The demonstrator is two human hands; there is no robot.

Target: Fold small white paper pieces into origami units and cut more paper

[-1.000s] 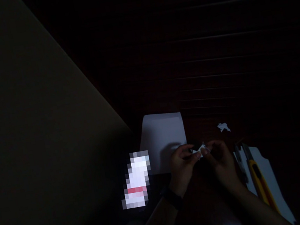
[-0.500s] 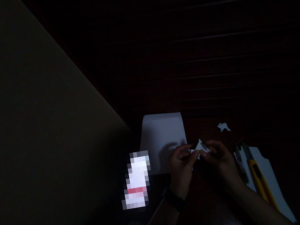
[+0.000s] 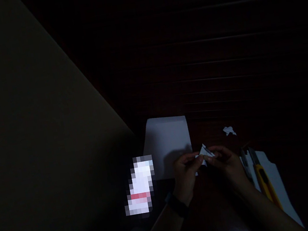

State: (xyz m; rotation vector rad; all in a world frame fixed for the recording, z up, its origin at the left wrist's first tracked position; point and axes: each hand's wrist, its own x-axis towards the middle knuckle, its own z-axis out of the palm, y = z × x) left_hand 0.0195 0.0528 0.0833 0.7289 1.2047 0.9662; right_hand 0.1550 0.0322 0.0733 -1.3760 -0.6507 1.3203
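Between my two hands is a small piece of folded white paper (image 3: 204, 151) with a pointed tip facing up. My left hand (image 3: 185, 171) pinches its left side, thumb in front; a dark band circles that wrist. My right hand (image 3: 227, 164) pinches the right side, its thumb close to the left one. Parts of the paper are covered by the fingers. Past my right hand, on the dark table, lies another small folded paper figure (image 3: 229, 131) with several points.
A white sheet of paper (image 3: 167, 133) lies behind my left hand. Left of it glows a blurred-out bright screen (image 3: 140, 186). At right, a yellow utility knife (image 3: 264, 181) and a dark tool (image 3: 245, 163) rest on white paper (image 3: 282, 188). A wall (image 3: 38, 111) rises on the left.
Both hands keep hold of the folded paper. Its tip has shifted slightly left, and the fingers behind it have moved a little. The other things lie as before.
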